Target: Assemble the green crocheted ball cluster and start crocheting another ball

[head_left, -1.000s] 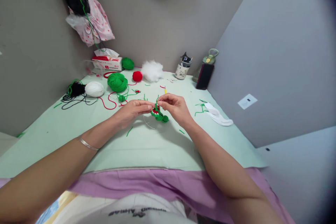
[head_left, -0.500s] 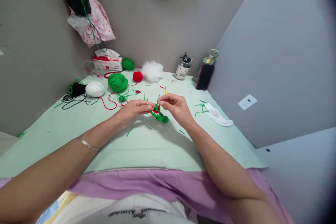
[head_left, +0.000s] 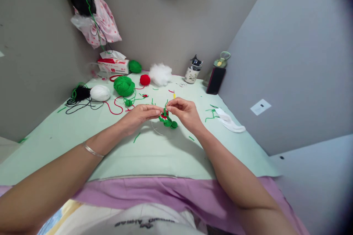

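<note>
A small green and red crochet piece [head_left: 167,120] hangs between my two hands above the pale green table cover [head_left: 154,150]. My left hand [head_left: 139,115] pinches its left edge with closed fingers. My right hand [head_left: 184,112] is closed on a yellow-handled crochet hook [head_left: 174,96], and its fingertips pinch a green strand at the top of the piece. The hook's tip is hidden by my fingers. A thin white thread trails on the cover below the piece.
Behind my hands lie a big green yarn ball [head_left: 124,85], a white ball [head_left: 99,93], black yarn [head_left: 79,93], a red ball [head_left: 145,79], white stuffing [head_left: 160,74] and a tissue box [head_left: 113,65]. A cup [head_left: 191,74] and a dark bottle [head_left: 214,79] stand at back right. A white cloth [head_left: 230,122] lies to the right.
</note>
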A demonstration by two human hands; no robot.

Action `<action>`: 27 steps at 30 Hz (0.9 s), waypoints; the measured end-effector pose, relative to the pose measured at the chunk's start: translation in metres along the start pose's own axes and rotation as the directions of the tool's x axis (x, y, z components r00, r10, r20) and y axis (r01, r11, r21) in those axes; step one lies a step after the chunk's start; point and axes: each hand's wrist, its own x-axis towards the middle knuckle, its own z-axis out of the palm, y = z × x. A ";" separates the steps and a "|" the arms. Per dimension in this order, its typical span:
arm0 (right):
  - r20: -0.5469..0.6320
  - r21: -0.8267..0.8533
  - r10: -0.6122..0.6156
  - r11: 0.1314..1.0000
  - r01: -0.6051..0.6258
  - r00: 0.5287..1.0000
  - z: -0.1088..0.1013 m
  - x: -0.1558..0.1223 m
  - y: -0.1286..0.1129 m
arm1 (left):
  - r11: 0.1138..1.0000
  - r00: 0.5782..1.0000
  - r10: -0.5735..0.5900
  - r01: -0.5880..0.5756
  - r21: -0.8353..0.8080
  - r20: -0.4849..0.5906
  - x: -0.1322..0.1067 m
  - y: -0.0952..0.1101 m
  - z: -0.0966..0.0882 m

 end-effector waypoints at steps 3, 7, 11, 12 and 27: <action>-0.001 -0.016 -0.012 1.000 0.012 1.000 0.000 0.000 0.001 | 1.000 1.000 0.002 -0.002 -0.006 0.002 0.000 0.000 -0.001; 0.001 -0.015 -0.013 1.000 0.013 1.000 0.000 0.001 0.000 | 1.000 0.999 0.007 -0.006 -0.028 0.033 0.000 0.000 -0.001; 0.020 0.036 0.011 0.999 -0.012 1.000 0.002 0.001 -0.001 | 0.998 0.999 0.010 -0.008 -0.055 0.040 0.000 0.000 -0.001; 0.027 0.054 0.020 0.998 -0.021 0.999 0.003 0.001 0.000 | 0.998 0.999 0.008 -0.006 -0.057 0.031 -0.001 0.000 0.000; 0.022 0.127 0.021 0.992 -0.024 1.000 0.007 0.000 0.007 | 0.997 0.999 -0.005 0.009 -0.079 0.048 -0.001 0.002 -0.001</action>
